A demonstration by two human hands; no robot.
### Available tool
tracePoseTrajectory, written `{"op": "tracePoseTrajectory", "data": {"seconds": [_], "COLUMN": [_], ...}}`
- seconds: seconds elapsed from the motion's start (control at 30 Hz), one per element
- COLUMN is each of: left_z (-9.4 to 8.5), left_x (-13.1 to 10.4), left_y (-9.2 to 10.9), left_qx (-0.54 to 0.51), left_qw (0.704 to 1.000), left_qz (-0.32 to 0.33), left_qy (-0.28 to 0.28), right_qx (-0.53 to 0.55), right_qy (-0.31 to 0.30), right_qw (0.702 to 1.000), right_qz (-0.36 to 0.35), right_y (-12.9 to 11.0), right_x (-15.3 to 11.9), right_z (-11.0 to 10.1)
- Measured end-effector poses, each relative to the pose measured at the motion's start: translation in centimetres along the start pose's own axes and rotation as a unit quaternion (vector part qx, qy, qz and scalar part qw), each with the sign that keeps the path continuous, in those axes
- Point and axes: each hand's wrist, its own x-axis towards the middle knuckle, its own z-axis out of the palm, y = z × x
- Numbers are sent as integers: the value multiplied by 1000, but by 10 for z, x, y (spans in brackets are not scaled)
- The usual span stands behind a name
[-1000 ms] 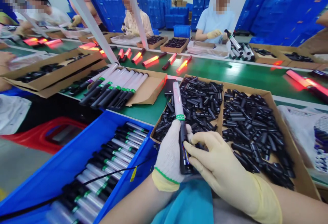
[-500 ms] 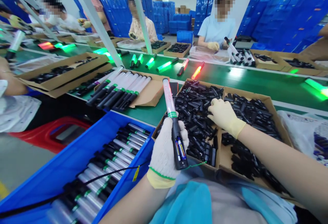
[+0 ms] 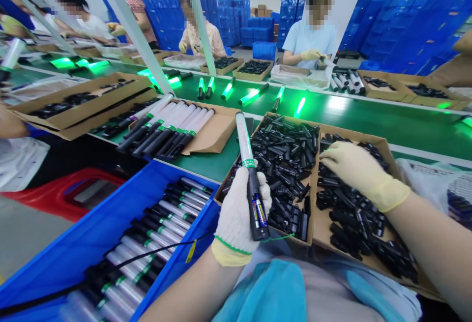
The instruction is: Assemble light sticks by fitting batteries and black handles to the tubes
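Note:
My left hand [image 3: 239, 214], in a white knit glove, is wrapped round a light stick [image 3: 244, 140] with a clear tube and black handle. The handle's battery compartment is uncovered and shows batteries [image 3: 259, 212]. My right hand [image 3: 359, 169], in a pale yellow glove, is over the right cardboard box [image 3: 320, 189] of black plastic parts [image 3: 346, 223]. Its fingertips are bent together near the parts; whatever they pinch is too small to make out. Beside it, a second box holds more black parts [image 3: 283, 160].
A blue bin [image 3: 84, 228] of light sticks stands at lower left, crossed by a black cord. More sticks [image 3: 165, 130] lie on cardboard. Lit green sticks [image 3: 254, 95] rest on the green conveyor [image 3: 332, 108]. Several people work beyond it; a person's arm shows at far left.
My right hand has moved right, from the left box's edge to over the right box. Lit sticks on the conveyor have shifted right, and the red ones now glow green.

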Motion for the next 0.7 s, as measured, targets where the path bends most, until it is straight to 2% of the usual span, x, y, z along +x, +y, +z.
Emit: {"op": "tracePoseTrajectory", "data": {"seconds": [0.07,0.17,0.27,0.37,0.43,0.5,0.57,0.63,0.7], "left_z": [1,3,6,8,10,13,15,18,20], "left_x": [1,-2,-7,-12,-13,-13,-12,-9,-7], "left_y": [-3,-6,-10,-14,-19,-25,-33,-42,-51], "left_qx": [-3,8,21,42,67,91,110,105,75], "left_qw": [999,996,994,987,980,979,979,980,983], "left_qz": [-30,-80,-106,-148,-183,-182,-173,-162,-151], "left_qy": [-14,-30,-33,-39,-35,-25,-20,-38,-72], "right_qx": [7,15,43,87,117,169,266,365,414], "right_qy": [-23,-43,-49,-45,-29,8,41,33,-15], "right_qw": [997,988,981,978,981,979,959,922,889], "right_qz": [-77,-146,-184,-182,-155,-111,-89,-127,-194], "right_y": [-23,-46,-47,-40,-38,-40,-47,-58,-68], "right_x": [4,12,14,8,-3,-20,-41,-61,-76], "right_z": [8,18,22,18,5,-15,-39,-58,-69]}}
